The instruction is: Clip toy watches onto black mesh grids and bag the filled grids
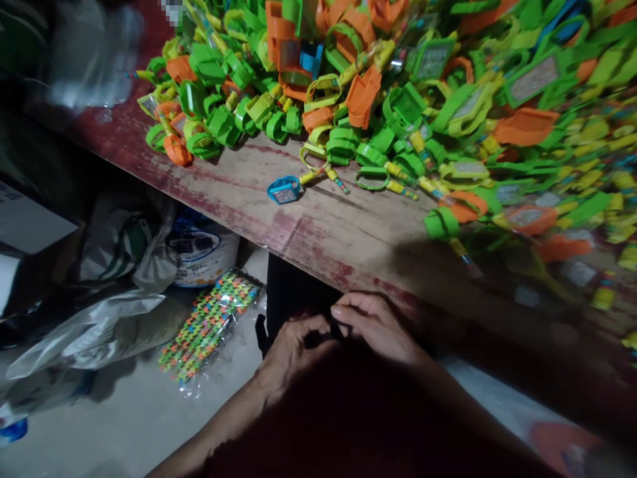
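My left hand (298, 342) and my right hand (375, 324) are close together in front of my body, just below the table's near edge. The fingers of both are closed in a pinch around something small and dark, which I cannot make out against the dark clothing. Beyond them on the table lies a blue toy watch (285, 190), the nearest piece to my hands. A toy watch with a yellow strap (313, 156) and a yellow tube (312, 176) lie beside it. Behind these spreads a large heap of green, orange and yellow toy watches (226, 126), many with candy-filled tubes.
The worn red wooden table (239, 192) slants across the view. On the floor at left are a clear bag of colourful small pieces (213, 325), a white printed bucket (204, 255) and plastic sacks (104, 325). A clear plastic bag (92, 56) lies at the table's far left.
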The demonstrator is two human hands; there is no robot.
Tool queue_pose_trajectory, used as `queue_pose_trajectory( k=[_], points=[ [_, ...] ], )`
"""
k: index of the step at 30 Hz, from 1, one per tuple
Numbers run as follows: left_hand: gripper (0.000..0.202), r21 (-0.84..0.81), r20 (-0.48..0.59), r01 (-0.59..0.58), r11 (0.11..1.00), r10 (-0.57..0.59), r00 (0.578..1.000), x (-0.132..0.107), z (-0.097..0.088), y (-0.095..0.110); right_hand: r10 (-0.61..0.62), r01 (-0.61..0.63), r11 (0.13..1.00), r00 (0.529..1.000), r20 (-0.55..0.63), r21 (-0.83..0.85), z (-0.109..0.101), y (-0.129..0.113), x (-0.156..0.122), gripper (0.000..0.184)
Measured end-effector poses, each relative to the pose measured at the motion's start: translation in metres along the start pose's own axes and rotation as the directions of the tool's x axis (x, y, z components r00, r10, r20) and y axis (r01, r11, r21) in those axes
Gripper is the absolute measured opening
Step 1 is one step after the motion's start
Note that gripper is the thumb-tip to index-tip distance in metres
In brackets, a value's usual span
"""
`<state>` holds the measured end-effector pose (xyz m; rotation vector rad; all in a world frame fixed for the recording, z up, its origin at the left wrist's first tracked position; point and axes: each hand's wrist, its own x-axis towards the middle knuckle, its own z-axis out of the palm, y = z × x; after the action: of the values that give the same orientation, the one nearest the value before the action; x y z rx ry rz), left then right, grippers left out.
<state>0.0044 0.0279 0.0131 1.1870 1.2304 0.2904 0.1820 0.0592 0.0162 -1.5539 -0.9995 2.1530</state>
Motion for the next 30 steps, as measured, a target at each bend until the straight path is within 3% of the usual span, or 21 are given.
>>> queue_pose_trajectory(
  k=[3,7,10,12,17,20,23,26,30],
  points=[
    [0.015,0.046,-0.051,-0.005,0.999,0.008,0.999,0.0,0.007,-0.007,-0.032,0.037,0.95,0.999,0.021,-0.309,-0.004,-0.008,-0.004,0.022],
    [0.015,0.064,-0.052,0.034,0.997,-0.03,0.998,0.002,0.012,-0.01,-0.13,0.119,0.74,0.991,0.033,-0.662,-0.004,-0.019,-0.006,0.037],
    [0.015,0.079,-0.031,0.036,0.996,-0.034,0.999,0.003,0.011,-0.009,-0.056,0.09,0.571,0.996,0.071,-0.816,-0.002,-0.025,-0.004,0.045],
    [0.014,0.089,-0.035,0.052,0.995,-0.049,0.998,0.003,0.011,-0.009,-0.006,0.06,0.554,0.998,0.069,-0.83,-0.001,-0.026,-0.001,0.044],
    [0.018,0.084,-0.058,0.083,0.993,-0.078,0.995,0.004,0.006,-0.01,-0.009,0.016,0.855,1.0,0.016,-0.518,-0.003,-0.01,0.005,0.022],
    [0.021,-0.052,-0.003,0.088,0.995,-0.088,0.996,0.004,0.003,-0.006,-0.005,0.006,0.957,1.0,0.005,-0.289,-0.004,0.0,0.003,0.023],
    [0.024,-0.211,0.094,0.133,0.968,-0.115,0.989,0.005,-0.001,0.002,-0.006,0.007,0.999,1.0,0.004,-0.032,-0.005,0.006,-0.001,0.03],
    [0.024,-0.303,0.206,0.199,0.932,-0.14,0.969,0.007,-0.004,0.011,0.009,-0.007,0.993,1.0,-0.021,0.115,-0.004,0.009,-0.004,0.037],
    [0.026,-0.375,0.194,0.201,0.905,-0.135,0.972,0.006,-0.003,0.016,0.052,-0.046,0.972,0.998,-0.023,0.231,-0.003,0.008,-0.003,0.042]
  ],
)
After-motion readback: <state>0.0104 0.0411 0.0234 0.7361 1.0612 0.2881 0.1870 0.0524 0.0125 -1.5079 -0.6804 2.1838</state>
